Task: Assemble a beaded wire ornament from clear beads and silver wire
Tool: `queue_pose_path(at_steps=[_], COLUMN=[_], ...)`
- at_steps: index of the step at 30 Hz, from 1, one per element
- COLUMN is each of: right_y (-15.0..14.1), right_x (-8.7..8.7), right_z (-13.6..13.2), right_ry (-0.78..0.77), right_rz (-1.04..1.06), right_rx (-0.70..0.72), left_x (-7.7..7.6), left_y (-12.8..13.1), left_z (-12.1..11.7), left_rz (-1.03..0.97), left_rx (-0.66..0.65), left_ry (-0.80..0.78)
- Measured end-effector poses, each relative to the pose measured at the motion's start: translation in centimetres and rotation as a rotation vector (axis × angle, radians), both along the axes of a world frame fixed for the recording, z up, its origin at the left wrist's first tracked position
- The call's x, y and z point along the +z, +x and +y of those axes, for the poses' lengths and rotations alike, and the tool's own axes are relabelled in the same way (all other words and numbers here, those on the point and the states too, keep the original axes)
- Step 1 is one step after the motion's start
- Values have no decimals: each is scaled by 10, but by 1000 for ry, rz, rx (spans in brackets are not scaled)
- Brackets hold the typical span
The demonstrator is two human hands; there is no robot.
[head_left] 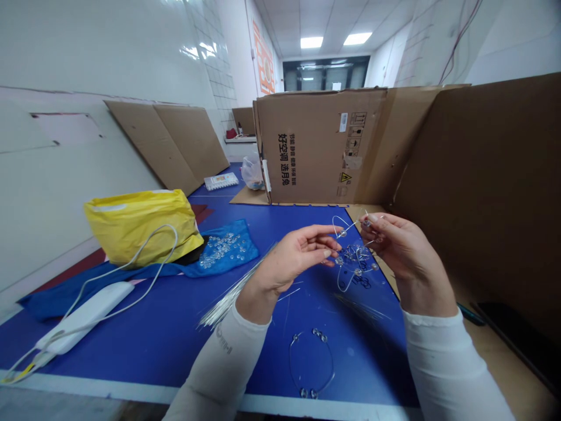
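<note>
Right hand [394, 240]: grip pinched on beaded wire [358, 272]. Left hand [302, 254]: fingertips at wire's near side, can't tell if grip closed. Beaded wire between hands, above blue counter [144, 339]. Below: beaded wire loop [323, 337]. Left: wire bundle [225, 301], loose clear beads [222, 248] on blue cloth [249, 237].

Bright ceiling lights [311, 42], edges stretched
</note>
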State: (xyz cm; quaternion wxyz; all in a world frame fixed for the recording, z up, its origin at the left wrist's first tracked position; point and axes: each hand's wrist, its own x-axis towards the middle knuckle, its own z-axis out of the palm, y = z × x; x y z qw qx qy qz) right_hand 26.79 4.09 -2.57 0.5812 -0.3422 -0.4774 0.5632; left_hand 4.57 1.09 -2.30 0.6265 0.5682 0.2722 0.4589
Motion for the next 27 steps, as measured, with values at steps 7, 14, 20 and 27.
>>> queue_pose_path(at_steps=[7, 14, 20, 27], right_y=[1, -4, -9, -12], right_x=[0, 1, -5, -7], right_z=[0, -2, -3, -3], right_ry=[-6, 2, 38, 112], right_rz=[4, -8, -30, -81], right_rx=[4, -17, -19, -16], left_x=[-2, 3, 0, 2], left_y=[-1, 1, 3, 5], left_z=[2, 1, 4, 3], left_rz=[44, 102, 34, -3], left_rx=[8, 99, 213, 308], left_ry=[29, 46, 74, 116])
